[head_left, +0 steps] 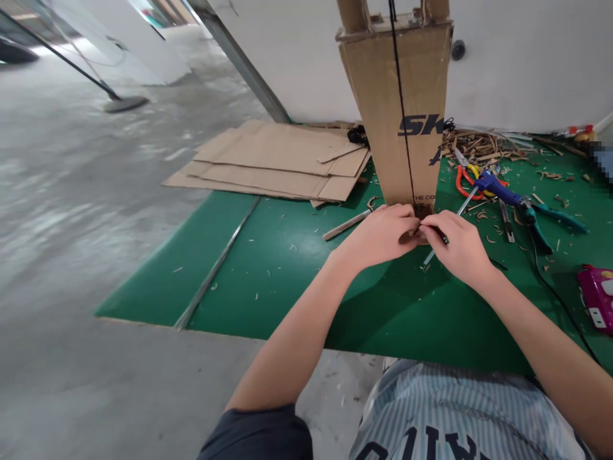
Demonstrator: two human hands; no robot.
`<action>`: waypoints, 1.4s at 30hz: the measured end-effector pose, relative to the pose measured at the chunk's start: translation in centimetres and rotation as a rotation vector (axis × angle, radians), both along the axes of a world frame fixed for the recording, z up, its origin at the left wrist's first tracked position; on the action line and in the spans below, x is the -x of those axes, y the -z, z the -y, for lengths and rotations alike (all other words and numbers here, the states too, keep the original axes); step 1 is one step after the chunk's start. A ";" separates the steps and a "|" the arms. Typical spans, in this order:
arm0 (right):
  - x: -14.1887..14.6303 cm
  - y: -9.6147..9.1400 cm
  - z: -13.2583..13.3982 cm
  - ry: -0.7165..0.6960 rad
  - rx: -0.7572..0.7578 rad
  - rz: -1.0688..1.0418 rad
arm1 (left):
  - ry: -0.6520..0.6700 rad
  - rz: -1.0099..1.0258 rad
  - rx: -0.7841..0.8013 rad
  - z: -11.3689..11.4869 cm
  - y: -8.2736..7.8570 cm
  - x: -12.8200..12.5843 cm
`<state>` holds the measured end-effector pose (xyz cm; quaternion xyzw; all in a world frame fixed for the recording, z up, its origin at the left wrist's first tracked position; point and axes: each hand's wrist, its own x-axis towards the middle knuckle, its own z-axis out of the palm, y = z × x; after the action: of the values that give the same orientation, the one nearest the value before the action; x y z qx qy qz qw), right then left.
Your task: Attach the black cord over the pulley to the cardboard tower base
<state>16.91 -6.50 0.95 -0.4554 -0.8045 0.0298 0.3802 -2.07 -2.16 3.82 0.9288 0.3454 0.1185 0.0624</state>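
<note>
The left hand (383, 233) sits just right of centre in the frame, fingers curled in and pinched at the foot of the cardboard column (400, 115). I see the right hand (457, 246) meeting it fingertip to fingertip, also closed in a pinch. What they grip between them is too small for me to tell. A black string (402, 108) runs down the column's front face and ends right where the fingertips meet. The column stands upright on the green mat (268, 268), reaching up out of the top of the frame. Under the right hand lies the metal shaft of a blue-handled tool (493, 185), with teal pliers (541, 220) beside it towards the right. Flat cardboard sheets (282, 160) lie left of the column, and a wooden stick (347, 225) is near the left hand.
</note>
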 end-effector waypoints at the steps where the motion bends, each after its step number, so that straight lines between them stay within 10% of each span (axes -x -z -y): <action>1: 0.0 0.0 -0.1 0.010 0.009 0.001 | -0.017 0.009 -0.015 -0.1 0.2 -0.2; 19: 0.5 0.2 -0.2 0.234 -0.046 0.616 | -0.177 -0.045 -0.090 -0.7 1.0 -0.5; 42: 1.7 0.6 -0.9 0.430 0.031 0.410 | -0.040 0.073 0.030 -2.1 1.8 0.2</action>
<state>15.20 -5.60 0.33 -0.6175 -0.7491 -0.1317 0.2006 -2.25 -0.02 2.07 0.9157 0.3633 0.1483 0.0865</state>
